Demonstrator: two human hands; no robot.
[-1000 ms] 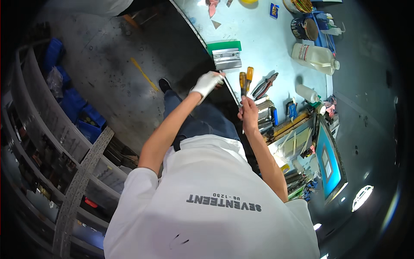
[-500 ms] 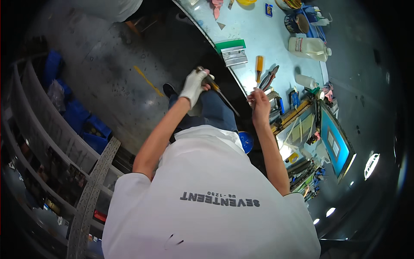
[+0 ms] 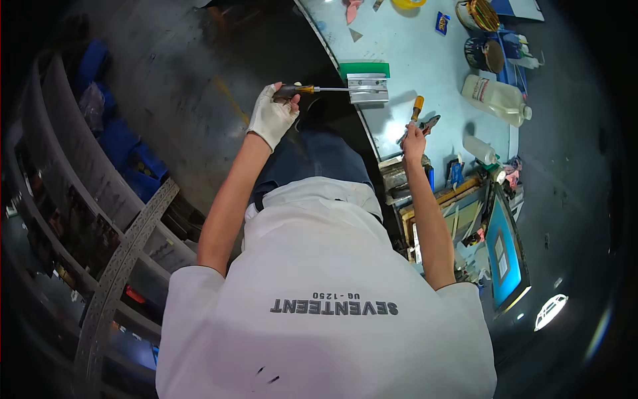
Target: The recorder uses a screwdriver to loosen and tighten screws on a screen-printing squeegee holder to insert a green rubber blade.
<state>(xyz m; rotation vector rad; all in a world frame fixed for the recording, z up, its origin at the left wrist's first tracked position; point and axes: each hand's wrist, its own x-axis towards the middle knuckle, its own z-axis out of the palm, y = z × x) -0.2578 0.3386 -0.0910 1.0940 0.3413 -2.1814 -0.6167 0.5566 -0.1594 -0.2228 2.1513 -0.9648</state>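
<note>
In my left hand (image 3: 274,118), which wears a white glove with bare fingertips, a screwdriver (image 3: 297,90) with a dark and orange handle is gripped. Its long shaft points right, and the tip reaches the silver grooved metal block (image 3: 367,88) at the table's edge. A green strip (image 3: 364,69) shows along the block's far side. My bare right hand (image 3: 413,141) is closed over the table beside dark-handled pliers (image 3: 430,124), partly covering them. What its fingers hold, if anything, I cannot make out. Just beyond it lies a yellow-handled tool (image 3: 417,108).
The pale worktable (image 3: 392,40) carries a large translucent jug (image 3: 495,100), a small white bottle (image 3: 480,150), open cans (image 3: 483,54) and a blue packet (image 3: 442,23). A blue-faced framed panel (image 3: 503,249) leans at the right. Grey shelving (image 3: 126,256) with blue bins (image 3: 136,166) stands at left.
The screwdriver has swung from pointing down toward my legs to level, its tip now at the metal block. My right hand has moved slightly right, over beside the pliers.
</note>
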